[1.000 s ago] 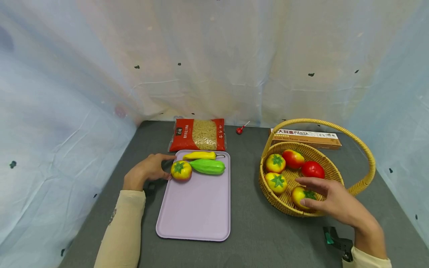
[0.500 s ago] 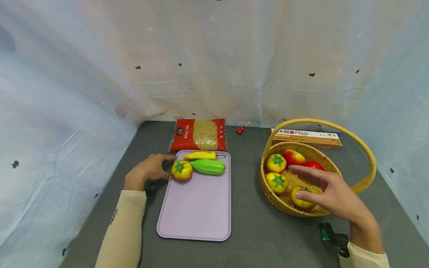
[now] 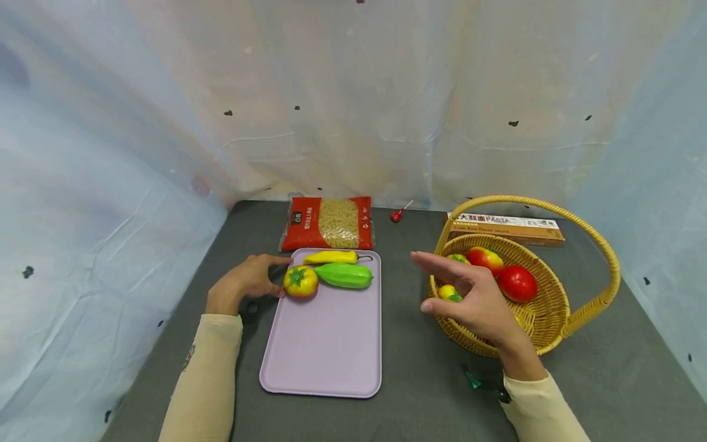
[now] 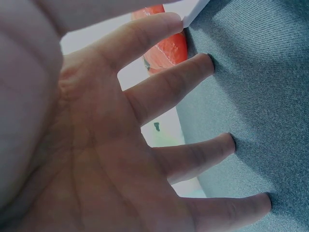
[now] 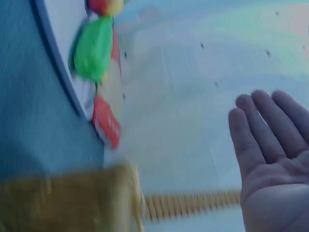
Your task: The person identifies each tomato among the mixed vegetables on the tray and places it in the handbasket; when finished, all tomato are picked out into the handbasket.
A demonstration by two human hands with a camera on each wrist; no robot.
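Observation:
My left hand (image 3: pixel 243 283) rests at the upper left edge of the lilac tray (image 3: pixel 326 350), index finger and thumb at its rim. In the left wrist view its fingers are spread, several fingertips on the grey table (image 4: pixel 260 96). On the tray, a yellow-red fruit with a green leafy top (image 3: pixel 301 282) sits close to the thumb, beside a green pepper (image 3: pixel 345 275) and a yellow chili pepper (image 3: pixel 331 257). My right hand (image 3: pixel 477 301) hangs over the left side of the wicker basket (image 3: pixel 552 331), fingers extended and holding nothing. It partly hides the yellow fruits (image 3: pixel 448 292) inside.
A red tomato (image 3: pixel 517 283) and a red-yellow fruit (image 3: pixel 485 261) lie in the basket, under its tall arched handle (image 3: pixel 610 270). Behind it is a pasta box (image 3: pixel 505 229). A red pasta bag (image 3: pixel 331 223) lies behind the tray, with a red lollipop (image 3: pixel 396 216) to its right.
My right hand has moved left, from above the fruit at the basket's front right to over its left rim, its fingers straighter now. The left hand and the tray's contents have stayed put.

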